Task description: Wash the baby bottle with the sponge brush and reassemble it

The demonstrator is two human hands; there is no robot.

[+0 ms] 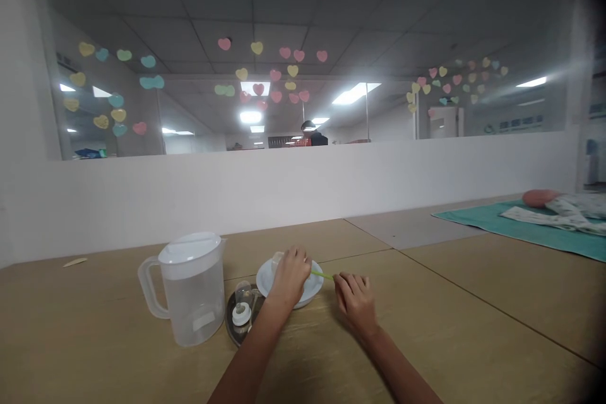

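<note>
Over a white bowl (310, 293) my left hand (292, 271) is closed around a clear, pale object (276, 261), probably a bottle, mostly hidden by the fingers. A thin green stick (322, 274) runs from beside it to my right hand (356, 300), whose fingers are pinched on its end, right of the bowl. Left of the bowl, partly behind my left forearm, a dark round tray (231, 322) holds a white bottle collar with a teat (241, 313) and a clear dome-shaped cap (243, 291).
A clear lidded pitcher (196, 297) stands left of the tray. On the right, a teal cloth (502, 228) lies under patterned fabric (563, 214) and a reddish object (540, 197). A low white wall (284, 189) with a window edges the table; a person shows in the glass.
</note>
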